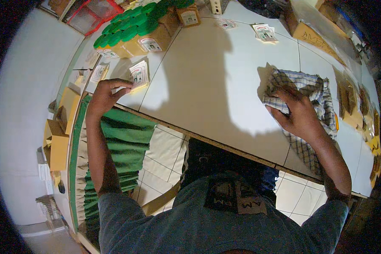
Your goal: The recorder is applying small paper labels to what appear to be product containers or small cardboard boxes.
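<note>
My left hand (107,96) is at the left part of the table, its thumb and fingertips closed at the lower edge of a small stack of printed paper labels (139,75). Whether it pinches one label or several cannot be made out. Over on the right, my right hand (298,111) lies on a crumpled blue-and-white checked cloth (319,84), fingers curled into its folds. Part of that cloth hangs toward the table's front edge. Beside my left hand is another little pile of labels (99,73).
Jars with green lids (133,23), labelled on their sides, stand packed together at the back left. More labels (264,33) lie at the far side. A cardboard box (313,40) and plastic-wrapped packs (350,101) line the right. Green pleated fabric (122,144) hangs below the table.
</note>
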Demonstrator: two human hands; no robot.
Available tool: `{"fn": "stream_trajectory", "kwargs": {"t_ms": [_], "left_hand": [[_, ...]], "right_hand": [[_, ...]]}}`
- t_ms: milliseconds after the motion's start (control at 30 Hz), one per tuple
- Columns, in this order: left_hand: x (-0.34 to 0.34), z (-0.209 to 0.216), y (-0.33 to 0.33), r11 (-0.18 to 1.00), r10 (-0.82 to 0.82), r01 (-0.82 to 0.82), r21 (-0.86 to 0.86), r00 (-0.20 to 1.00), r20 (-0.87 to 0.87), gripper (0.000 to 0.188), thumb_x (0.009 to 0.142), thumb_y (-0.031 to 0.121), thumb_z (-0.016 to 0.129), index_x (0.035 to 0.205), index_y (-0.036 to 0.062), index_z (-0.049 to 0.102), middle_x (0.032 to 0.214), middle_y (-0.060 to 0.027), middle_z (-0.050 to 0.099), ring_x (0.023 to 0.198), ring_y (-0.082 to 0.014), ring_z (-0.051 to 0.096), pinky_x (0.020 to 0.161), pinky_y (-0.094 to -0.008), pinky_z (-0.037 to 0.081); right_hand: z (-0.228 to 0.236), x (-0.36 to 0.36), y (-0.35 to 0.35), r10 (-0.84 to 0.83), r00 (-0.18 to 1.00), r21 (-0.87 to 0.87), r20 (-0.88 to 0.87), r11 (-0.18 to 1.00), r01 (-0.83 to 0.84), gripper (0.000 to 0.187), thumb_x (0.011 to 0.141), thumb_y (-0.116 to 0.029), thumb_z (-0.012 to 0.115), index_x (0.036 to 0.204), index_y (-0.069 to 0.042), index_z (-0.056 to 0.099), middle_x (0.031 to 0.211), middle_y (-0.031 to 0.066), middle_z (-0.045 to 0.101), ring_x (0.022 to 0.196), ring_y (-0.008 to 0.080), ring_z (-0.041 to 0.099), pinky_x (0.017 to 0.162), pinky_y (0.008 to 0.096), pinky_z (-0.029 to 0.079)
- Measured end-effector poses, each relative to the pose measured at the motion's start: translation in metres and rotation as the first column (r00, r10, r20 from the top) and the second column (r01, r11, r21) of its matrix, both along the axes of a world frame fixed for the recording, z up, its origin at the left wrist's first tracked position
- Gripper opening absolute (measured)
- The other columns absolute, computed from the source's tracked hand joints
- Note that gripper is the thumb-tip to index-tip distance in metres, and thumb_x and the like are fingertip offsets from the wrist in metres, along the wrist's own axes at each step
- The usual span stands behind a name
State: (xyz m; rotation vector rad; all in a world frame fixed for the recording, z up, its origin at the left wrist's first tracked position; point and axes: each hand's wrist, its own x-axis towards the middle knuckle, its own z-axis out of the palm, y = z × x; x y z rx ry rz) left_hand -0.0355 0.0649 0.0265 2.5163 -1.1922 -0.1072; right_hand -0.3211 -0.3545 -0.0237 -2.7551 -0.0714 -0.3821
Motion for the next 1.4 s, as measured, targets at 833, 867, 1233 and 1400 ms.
{"fn": "stream_trajectory", "kwargs": {"t_ms": [833,867,1233,1400], "left_hand": [[0.0,0.023,0.004,0.997,0.068,-0.061,-0.044,0.978,0.197,0.016,0.089,0.003,0.062,0.103,0.0017,0.068,0.1,-0.0142,0.071,0.092,-0.0204,0.068,0.084,-0.0304,0.051],[-0.006,0.032,0.001,0.997,0.066,-0.059,-0.044,0.978,0.197,0.016,0.089,0.003,0.062,0.103,0.0017,0.068,0.1,-0.0142,0.071,0.092,-0.0204,0.068,0.084,-0.0304,0.051],[-0.119,0.013,-0.117,0.954,-0.166,0.255,-0.158,0.888,0.429,0.025,0.082,0.003,0.063,0.107,0.0085,0.066,0.111,-0.0099,0.067,0.101,-0.028,0.064,0.089,-0.0379,0.052],[-0.149,-0.021,-0.169,0.922,-0.194,0.189,-0.338,0.981,0.02,0.02,0.087,0.005,0.063,0.105,0.0064,0.069,0.104,-0.0114,0.071,0.093,-0.0248,0.07,0.084,-0.0333,0.055]], "right_hand": [[0.002,0.004,0.003,0.073,0.993,-0.003,0.09,0.997,-0.073,0.03,0.082,-0.015,0.071,0.106,-0.001,0.059,0.102,0.0219,0.064,0.093,0.0422,0.063,0.081,0.0452,0.052],[0.003,0.003,0.003,0.07,0.993,-0.003,0.09,0.998,-0.07,0.03,0.082,-0.015,0.071,0.106,-0.001,0.059,0.102,0.0219,0.064,0.093,0.0422,0.063,0.081,0.0452,0.052],[0.002,-0.001,-0.01,0.038,0.981,0.114,0.189,0.992,-0.061,0.031,0.081,-0.012,0.074,0.105,0.001,0.06,0.101,0.02,0.066,0.091,0.035,0.066,0.08,0.0384,0.051],[0.004,0.005,-0.012,-0.097,0.978,0.332,0.183,0.943,0.032,0.027,0.083,-0.019,0.074,0.101,-0.002,0.065,0.092,0.016,0.068,0.084,0.0273,0.068,0.077,0.0345,0.052]]}}
